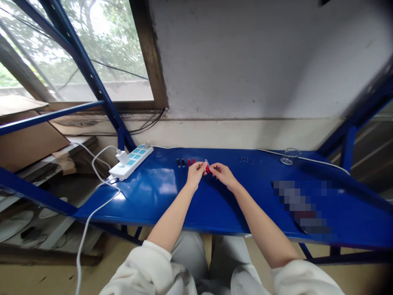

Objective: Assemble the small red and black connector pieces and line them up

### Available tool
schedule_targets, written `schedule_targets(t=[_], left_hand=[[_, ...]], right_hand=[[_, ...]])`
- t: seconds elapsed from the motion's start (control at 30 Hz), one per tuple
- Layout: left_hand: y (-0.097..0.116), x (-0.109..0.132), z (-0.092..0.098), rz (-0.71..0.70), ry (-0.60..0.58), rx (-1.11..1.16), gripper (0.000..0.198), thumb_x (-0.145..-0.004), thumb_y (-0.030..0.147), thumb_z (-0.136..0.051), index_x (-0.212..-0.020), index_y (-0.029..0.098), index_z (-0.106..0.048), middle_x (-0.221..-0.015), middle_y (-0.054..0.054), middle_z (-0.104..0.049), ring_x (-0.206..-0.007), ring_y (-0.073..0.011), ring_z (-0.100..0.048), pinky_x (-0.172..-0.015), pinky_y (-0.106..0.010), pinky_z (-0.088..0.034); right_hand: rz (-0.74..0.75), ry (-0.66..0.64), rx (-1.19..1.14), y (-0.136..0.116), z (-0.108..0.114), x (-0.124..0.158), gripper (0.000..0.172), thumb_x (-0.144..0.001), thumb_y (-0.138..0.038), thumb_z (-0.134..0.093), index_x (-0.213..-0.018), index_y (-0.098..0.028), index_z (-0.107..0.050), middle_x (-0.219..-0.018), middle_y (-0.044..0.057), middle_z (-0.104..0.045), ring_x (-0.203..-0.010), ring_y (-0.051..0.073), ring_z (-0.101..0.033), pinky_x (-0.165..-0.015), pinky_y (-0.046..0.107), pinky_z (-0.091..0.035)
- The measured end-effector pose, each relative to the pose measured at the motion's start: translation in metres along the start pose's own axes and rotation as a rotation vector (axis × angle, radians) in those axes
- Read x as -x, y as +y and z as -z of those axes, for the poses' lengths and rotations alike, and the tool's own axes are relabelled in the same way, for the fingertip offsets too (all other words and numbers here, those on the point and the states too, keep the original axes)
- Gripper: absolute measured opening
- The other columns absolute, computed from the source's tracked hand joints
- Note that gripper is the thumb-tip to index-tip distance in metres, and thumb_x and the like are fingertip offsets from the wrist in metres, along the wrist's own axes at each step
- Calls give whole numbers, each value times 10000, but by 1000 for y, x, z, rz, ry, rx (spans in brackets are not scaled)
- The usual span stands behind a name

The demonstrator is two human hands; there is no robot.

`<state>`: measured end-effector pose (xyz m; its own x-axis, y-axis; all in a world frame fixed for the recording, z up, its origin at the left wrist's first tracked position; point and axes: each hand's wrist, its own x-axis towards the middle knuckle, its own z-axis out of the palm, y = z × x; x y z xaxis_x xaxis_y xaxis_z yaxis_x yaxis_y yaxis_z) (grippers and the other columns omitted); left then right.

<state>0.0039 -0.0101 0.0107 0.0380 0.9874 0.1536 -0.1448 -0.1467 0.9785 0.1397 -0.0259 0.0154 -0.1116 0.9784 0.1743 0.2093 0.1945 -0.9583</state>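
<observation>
My left hand and my right hand meet over the middle of a blue metal shelf. Both pinch one small red piece with a clear end between their fingertips. Just behind the hands, several small black and red pieces stand in a short row on the shelf. My forearms reach out from white sleeves at the bottom of the view.
A white power strip with a plugged-in adapter and white cable lies at the back left. Tiny dark parts and a small clear dish sit at the back right. Blue rack struts, a window and a wall lie behind.
</observation>
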Motion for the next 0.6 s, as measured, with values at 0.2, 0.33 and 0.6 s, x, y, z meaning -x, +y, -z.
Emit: schedule_targets(t=[0.2,0.33,0.6], left_hand=[[2,2,1,-22,-9,-53,316,-694,429,-593,-720,114,-606,-478,27,-492,-458,-63,-443,-497,-202,-355],[2,2,1,-15,-51,-67,322,-708,439,-573,-721,119,-598,-485,31,-481,-441,-57,-424,-467,-195,-327],[-1,1,3,-37,-55,-290,226,-800,350,-449,-804,151,-556,-536,24,-517,-483,-84,-485,-519,-208,-368]], right_hand=[[11,-62,-18,-1,-1,1,301,-682,-445,-574,-770,-157,-572,-684,2,-557,-546,80,-455,-534,232,-379],[17,-103,-50,3,-1,0,284,-679,-433,-581,-751,-161,-544,-680,1,-563,-561,87,-473,-539,233,-381],[134,-85,310,13,0,-2,214,-704,-384,-565,-709,-170,-574,-592,-15,-551,-514,94,-460,-513,224,-357]])
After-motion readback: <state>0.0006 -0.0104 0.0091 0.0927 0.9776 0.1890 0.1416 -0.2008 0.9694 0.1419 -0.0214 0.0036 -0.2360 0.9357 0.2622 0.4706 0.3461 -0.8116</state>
